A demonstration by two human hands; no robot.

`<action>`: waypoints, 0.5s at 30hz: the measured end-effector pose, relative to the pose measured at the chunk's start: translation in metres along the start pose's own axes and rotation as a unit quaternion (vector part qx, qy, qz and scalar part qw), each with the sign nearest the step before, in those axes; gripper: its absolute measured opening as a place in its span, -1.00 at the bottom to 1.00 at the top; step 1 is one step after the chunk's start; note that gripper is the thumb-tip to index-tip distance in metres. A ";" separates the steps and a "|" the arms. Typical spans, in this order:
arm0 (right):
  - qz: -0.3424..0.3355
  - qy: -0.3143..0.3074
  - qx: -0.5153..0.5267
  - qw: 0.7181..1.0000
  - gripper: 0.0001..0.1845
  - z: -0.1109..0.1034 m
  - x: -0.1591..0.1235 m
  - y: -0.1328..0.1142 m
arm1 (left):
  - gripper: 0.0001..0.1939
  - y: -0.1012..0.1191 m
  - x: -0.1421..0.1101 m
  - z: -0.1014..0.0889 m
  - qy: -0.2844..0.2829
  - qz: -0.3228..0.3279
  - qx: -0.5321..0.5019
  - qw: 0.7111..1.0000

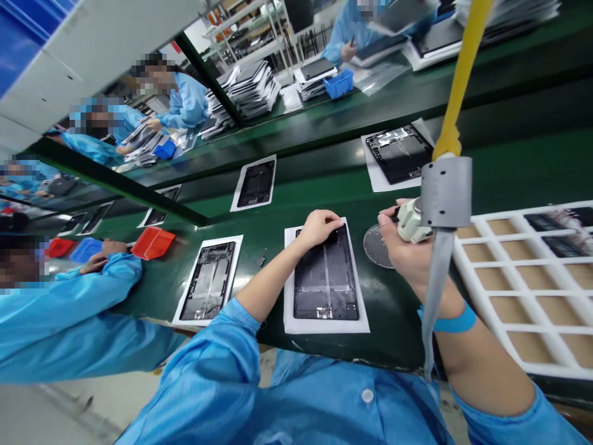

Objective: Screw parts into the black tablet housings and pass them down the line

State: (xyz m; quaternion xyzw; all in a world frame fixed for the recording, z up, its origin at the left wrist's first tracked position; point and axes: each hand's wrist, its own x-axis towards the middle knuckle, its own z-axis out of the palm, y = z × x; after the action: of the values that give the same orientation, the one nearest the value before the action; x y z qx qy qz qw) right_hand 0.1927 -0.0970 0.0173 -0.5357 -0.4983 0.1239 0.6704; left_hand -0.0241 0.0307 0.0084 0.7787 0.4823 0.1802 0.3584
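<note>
From my remote seat it's one long green bench (398, 321), with blue-smocked co-workers (185, 102) along it. On the right sits a white foam tray (523, 284): most cells are bare brown, and a few at the far end hold dark slabs (too cut off to say what they are). Right in front of me, a dark panel (327, 284) lies flat on a white sheet (324, 326), with a more open-looking frame (208, 281) on its own sheet just left of it. My hands are well apart. The left hand (319, 227) rests on the panel's top edge without gripping it, and the right hand (407, 253) is clamped around a white tool (410, 225) on a yellow hose (456, 93), beside a round mesh disc (377, 246). The tool isn't touching the panel, and I can't see anything fitted on it.
</note>
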 end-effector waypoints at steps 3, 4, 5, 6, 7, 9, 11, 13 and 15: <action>-0.014 0.004 -0.005 1.000 -0.74 0.000 0.000 -0.004 | -0.90 -0.007 0.004 0.008 0.032 0.019 0.009 0.999; -0.016 0.004 -0.007 1.000 -0.73 0.000 0.000 -0.005 | -0.90 -0.009 0.004 0.011 0.042 0.024 0.014 0.999; -0.015 0.003 -0.009 1.000 -0.73 0.000 0.000 -0.006 | -0.89 -0.010 0.003 0.013 0.051 0.027 0.020 0.998; -0.013 0.001 -0.011 1.000 -0.73 0.000 0.000 -0.006 | -0.87 -0.011 0.002 0.015 0.057 0.031 0.030 0.997; -0.009 -0.002 -0.015 1.000 -0.72 -0.001 -0.001 -0.006 | -0.86 -0.011 0.000 0.018 0.065 0.035 0.044 0.996; -0.001 -0.007 -0.027 1.000 -0.70 -0.002 -0.002 -0.004 | -0.85 -0.011 -0.004 0.021 0.079 0.047 0.081 0.992; 0.005 -0.003 -0.028 1.000 -0.68 -0.003 -0.002 -0.002 | -0.86 -0.011 -0.008 0.024 0.083 0.061 0.116 0.988; 0.009 0.001 -0.025 1.000 -0.67 -0.006 -0.002 0.001 | -0.89 -0.012 -0.010 0.025 0.074 0.074 0.135 0.985; 0.008 0.003 -0.046 0.999 -0.66 -0.009 0.000 0.001 | -0.90 -0.014 -0.010 0.027 0.063 0.086 0.144 0.984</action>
State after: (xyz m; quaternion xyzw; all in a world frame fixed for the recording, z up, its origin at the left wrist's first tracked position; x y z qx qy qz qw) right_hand 0.2001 -0.1014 0.0173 -0.5699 -0.4972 0.1044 0.6458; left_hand -0.0206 0.0158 -0.0195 0.8477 0.4560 0.1883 0.1947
